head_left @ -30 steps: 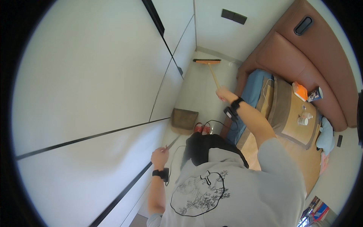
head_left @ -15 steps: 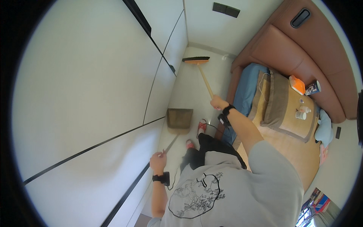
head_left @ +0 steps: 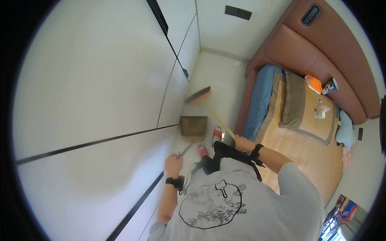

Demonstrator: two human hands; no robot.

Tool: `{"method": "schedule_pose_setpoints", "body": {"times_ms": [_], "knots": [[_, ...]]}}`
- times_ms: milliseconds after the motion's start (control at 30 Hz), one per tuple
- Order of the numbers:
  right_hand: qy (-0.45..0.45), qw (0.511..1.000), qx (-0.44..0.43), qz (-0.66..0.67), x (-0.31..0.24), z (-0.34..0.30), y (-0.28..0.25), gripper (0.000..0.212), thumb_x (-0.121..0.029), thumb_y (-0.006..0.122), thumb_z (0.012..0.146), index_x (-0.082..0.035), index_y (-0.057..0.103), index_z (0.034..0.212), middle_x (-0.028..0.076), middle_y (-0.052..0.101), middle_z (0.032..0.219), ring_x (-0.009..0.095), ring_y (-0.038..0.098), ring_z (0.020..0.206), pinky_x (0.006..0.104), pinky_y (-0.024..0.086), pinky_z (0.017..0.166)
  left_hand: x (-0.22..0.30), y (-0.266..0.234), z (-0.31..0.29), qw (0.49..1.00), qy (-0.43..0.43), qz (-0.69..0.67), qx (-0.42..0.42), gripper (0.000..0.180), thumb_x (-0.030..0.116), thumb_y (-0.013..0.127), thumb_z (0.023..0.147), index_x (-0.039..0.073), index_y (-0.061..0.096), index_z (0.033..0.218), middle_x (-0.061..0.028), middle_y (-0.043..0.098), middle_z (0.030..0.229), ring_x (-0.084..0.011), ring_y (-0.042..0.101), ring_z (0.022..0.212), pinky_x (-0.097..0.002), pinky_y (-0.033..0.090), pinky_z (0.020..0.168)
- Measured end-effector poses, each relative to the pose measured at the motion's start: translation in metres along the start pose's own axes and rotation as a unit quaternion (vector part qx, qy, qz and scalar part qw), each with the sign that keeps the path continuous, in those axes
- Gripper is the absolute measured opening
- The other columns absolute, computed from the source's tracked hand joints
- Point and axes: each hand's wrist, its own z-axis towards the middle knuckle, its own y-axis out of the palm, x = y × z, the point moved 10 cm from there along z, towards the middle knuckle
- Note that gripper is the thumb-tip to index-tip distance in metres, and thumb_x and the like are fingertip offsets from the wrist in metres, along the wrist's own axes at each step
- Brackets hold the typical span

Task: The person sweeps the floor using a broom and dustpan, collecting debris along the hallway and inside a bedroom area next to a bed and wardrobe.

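My right hand [head_left: 243, 143] is closed around the pale wooden handle of a broom [head_left: 220, 119]. The broom's orange head with dark bristles rests tilted on the floor, close to the white cabinet front and a little beyond the dustpan. With my left hand [head_left: 173, 164] I grip the handle of a brownish dustpan [head_left: 193, 127]. Its pan lies on the floor beside the cabinet, with the open edge facing the broom head. Whether anything lies in the pan is too dim to tell. Both wrists wear black bands.
White cabinet doors [head_left: 96, 92] with dark grooves rise along the left. On the right stands a bed with a brown headboard [head_left: 309, 52], a blue mattress side [head_left: 261, 100] and a woven pillow [head_left: 307, 108]. An orange packet [head_left: 313, 84] and cups lie there. My feet wear red slippers [head_left: 217, 134].
The broom head has come from the far wall toward the dustpan and turned at an angle. My right hand has drawn back toward my body. The dustpan stays almost in place.
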Motion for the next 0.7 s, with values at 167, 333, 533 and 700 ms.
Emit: {"method": "schedule_pose_setpoints", "body": {"times_ms": [167, 333, 533, 700], "knots": [[0.002, 0.999, -0.009, -0.038, 0.016, -0.025, 0.027, 0.031, -0.003, 0.045, 0.067, 0.005, 0.042, 0.097, 0.017, 0.055, 0.061, 0.023, 0.056, 0.048, 0.0322, 0.043, 0.039, -0.006, 0.006, 0.006, 0.998, 0.056, 0.011, 0.028, 0.030, 0.034, 0.059, 0.066, 0.011, 0.063, 0.084, -0.0126, 0.062, 0.078, -0.0291, 0.059, 0.074, -0.0371, 0.047, 0.067], [-0.018, 0.977, -0.004, 0.211, 0.017, -0.065, 0.014, 0.017, -0.004, 0.050, 0.066, 0.002, 0.050, 0.082, 0.006, 0.050, 0.056, 0.014, 0.047, 0.040, 0.0257, 0.036, 0.033, -0.004, 0.014, 0.000, 0.993, 0.086, -0.035, -0.066, 0.029, 0.028, 0.052, 0.066, 0.010, 0.061, 0.087, -0.0137, 0.060, 0.085, -0.0305, 0.056, 0.083, -0.0368, 0.044, 0.072], [0.033, 0.933, 0.036, 0.357, 0.012, -0.102, 0.024, 0.021, -0.005, 0.054, 0.066, -0.004, 0.052, 0.088, 0.001, 0.044, 0.049, 0.008, 0.038, 0.034, 0.0211, 0.026, 0.029, -0.021, 0.015, -0.004, 0.990, 0.092, -0.081, -0.069, 0.026, 0.024, 0.055, 0.063, 0.008, 0.062, 0.083, -0.0123, 0.061, 0.084, -0.0296, 0.056, 0.083, -0.0360, 0.044, 0.073], [0.022, 0.904, 0.106, 0.414, 0.006, -0.081, 0.005, 0.009, -0.003, 0.052, 0.069, -0.005, 0.048, 0.077, 0.001, 0.043, 0.049, 0.008, 0.038, 0.033, 0.0220, 0.025, 0.027, -0.025, 0.020, -0.005, 0.988, 0.122, -0.069, -0.071, 0.025, 0.023, 0.055, 0.063, 0.008, 0.062, 0.082, -0.0126, 0.061, 0.083, -0.0295, 0.057, 0.081, -0.0363, 0.045, 0.071]]}}
